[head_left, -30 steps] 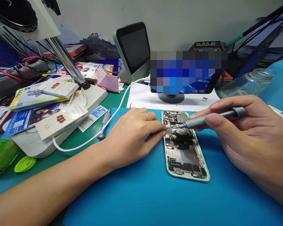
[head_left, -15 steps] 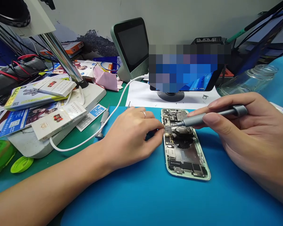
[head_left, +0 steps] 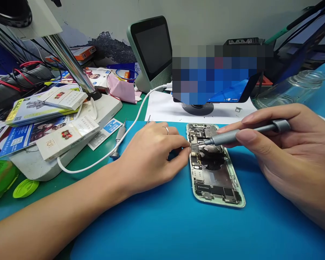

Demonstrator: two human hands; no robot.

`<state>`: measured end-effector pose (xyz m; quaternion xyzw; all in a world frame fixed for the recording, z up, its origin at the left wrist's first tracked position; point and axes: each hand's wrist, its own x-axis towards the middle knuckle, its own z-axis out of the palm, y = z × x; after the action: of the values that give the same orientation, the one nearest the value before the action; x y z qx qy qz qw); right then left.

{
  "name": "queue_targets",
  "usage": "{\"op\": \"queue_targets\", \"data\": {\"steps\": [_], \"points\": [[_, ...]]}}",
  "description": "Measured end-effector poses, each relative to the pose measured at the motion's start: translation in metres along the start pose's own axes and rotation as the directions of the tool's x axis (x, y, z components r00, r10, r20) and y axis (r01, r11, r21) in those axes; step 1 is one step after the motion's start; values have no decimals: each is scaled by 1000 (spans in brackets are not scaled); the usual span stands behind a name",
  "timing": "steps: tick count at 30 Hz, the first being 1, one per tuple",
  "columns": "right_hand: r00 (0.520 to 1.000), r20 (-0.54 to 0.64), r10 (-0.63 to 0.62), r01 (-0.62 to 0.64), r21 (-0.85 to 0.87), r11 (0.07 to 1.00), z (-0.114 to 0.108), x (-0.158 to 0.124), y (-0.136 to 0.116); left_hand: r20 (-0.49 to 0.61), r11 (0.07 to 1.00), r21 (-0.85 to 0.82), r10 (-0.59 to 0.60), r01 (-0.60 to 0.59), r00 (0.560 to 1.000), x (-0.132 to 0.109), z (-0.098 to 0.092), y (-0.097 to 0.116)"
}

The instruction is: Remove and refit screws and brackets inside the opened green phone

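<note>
An opened green phone (head_left: pixel 213 180) lies face down on the blue mat (head_left: pixel 162 224), its boards and parts exposed. My right hand (head_left: pixel 289 159) grips a grey metal screwdriver (head_left: pixel 233 135) whose tip rests on the phone's upper left part. My left hand (head_left: pixel 154 155) lies on the mat, fingertips pinched against the phone's left edge right by the screwdriver tip. A ring sits on one finger of that hand.
A white cable (head_left: pixel 111 151) crosses the green table, and a second grey screwdriver (head_left: pixel 118 139) lies beside it. A microscope base (head_left: pixel 78 133) piled with small boxes stands left. Behind are a green-cased screen (head_left: pixel 151 50), a blurred display on a stand (head_left: pixel 197 108) and a glass jar (head_left: pixel 289 90).
The view shifted slightly. The screwdriver tip and my left fingertips stay at the phone's upper left edge, with only small movement.
</note>
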<state>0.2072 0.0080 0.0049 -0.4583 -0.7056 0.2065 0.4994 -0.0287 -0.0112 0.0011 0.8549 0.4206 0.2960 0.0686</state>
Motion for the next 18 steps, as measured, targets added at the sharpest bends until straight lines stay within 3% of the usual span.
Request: {"op": "queue_targets", "data": {"steps": [18], "points": [[999,-7,-39,39,-35,999,1,-1,1,9,998,-12,-58,58,998,2,-4,3]]}}
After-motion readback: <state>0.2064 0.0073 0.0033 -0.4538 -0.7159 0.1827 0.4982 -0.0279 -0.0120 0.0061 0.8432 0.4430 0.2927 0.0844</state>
